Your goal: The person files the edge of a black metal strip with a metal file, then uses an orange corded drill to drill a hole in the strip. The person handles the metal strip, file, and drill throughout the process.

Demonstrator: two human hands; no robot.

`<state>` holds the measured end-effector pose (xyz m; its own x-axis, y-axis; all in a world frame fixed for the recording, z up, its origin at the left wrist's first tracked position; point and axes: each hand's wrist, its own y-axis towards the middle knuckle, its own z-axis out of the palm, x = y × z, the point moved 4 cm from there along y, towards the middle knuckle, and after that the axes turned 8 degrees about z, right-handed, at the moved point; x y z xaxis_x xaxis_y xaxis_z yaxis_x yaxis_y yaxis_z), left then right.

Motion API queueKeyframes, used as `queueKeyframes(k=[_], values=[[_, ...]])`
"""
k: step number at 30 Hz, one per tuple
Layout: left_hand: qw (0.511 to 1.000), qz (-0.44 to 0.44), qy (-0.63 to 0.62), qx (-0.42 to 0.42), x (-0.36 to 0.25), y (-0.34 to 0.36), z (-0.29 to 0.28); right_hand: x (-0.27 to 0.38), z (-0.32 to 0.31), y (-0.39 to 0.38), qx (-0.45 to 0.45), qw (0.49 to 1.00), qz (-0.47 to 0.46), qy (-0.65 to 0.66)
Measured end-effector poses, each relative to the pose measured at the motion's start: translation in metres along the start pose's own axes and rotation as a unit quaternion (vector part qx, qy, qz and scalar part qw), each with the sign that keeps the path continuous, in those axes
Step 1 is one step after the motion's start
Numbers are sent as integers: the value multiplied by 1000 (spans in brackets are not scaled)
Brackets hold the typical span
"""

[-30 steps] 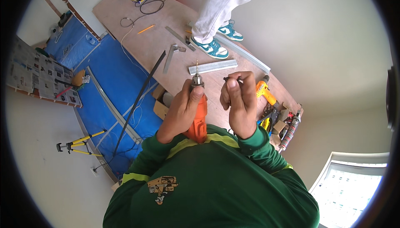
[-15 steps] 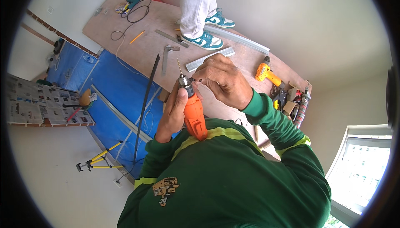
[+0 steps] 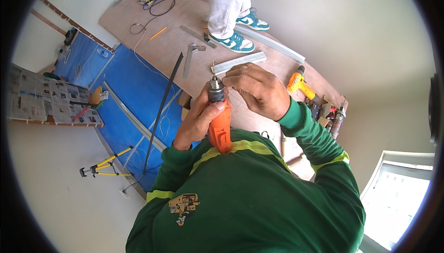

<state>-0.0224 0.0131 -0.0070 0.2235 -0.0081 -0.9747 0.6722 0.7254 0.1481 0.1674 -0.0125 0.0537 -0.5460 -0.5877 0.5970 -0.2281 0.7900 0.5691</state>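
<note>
An orange corded-style drill (image 3: 221, 127) points away from me, its rear end against my green shirt. My left hand (image 3: 195, 122) is wrapped round its front, thumb just below the metal chuck (image 3: 216, 90). A thin drill bit (image 3: 213, 68) sticks up out of the chuck. My right hand (image 3: 262, 90) is closed in a pinch at the chuck's right side, on a small dark chuck key that the fingers now mostly hide.
Another person's legs and teal-white shoes (image 3: 236, 43) stand on the wooden board (image 3: 134, 17). A yellow drill (image 3: 301, 85), metal channels (image 3: 240, 62), a square (image 3: 188, 60) and a pencil (image 3: 158, 33) lie there. Blue sheeting (image 3: 125, 75) and a yellow tripod (image 3: 107, 163) are left.
The drill has shifted slightly right and stands more upright. My right fingers have turned at the chuck, covering the chuck key that showed before. The view has shifted a little.
</note>
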Motion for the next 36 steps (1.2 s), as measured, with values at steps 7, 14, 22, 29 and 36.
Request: queueKeyframes(k=[7, 14, 22, 29, 36], values=[[1000, 23, 7, 18, 2, -3, 1, -1, 3, -6, -3, 1000, 0, -2], [998, 16, -59, 24, 7, -7, -6, 3, 3, -3, 20, 998, -36, -42], [995, 26, -81, 59, 16, -6, -13, 10, 0, 2, 45, 972, -138, -186], [993, -17, -83, 82, 7, -6, -13, -4, 9, 0, 83, 986, -86, -118], [970, 31, 237, 34, -24, -12, -4, -11, 46, -8, 19, 889, 312, 335]])
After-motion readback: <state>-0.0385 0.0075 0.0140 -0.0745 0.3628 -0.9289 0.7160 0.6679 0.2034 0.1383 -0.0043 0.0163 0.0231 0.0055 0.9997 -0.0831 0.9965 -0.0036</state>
